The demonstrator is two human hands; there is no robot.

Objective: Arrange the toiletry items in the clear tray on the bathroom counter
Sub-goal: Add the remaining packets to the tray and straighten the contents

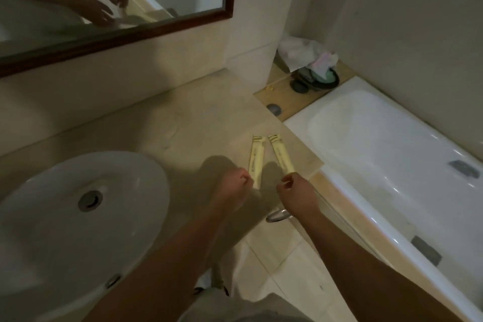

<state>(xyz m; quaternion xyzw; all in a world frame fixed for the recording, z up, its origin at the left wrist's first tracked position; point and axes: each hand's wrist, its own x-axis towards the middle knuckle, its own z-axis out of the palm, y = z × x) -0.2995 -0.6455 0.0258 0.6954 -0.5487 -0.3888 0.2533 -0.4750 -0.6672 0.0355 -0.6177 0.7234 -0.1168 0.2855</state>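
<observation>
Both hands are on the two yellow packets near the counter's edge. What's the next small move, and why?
Probably swing the right packet parallel to the left packet: they splay apart toward the near ends, where the right hand and left hand pinch them. The clear tray's outline is too faint to judge.

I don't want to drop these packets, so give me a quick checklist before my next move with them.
1. Left hand pinching the left packet at its near end: ok.
2. Right hand pinching the right packet at its near end: ok.
3. Packets apart, not overlapping: ok.
4. Packets parallel: not ok, they splay toward the hands.
5. Tray outline visible around them: cannot tell, too faint.
6. Clear of the counter edge by the bathtub: ok.
</observation>
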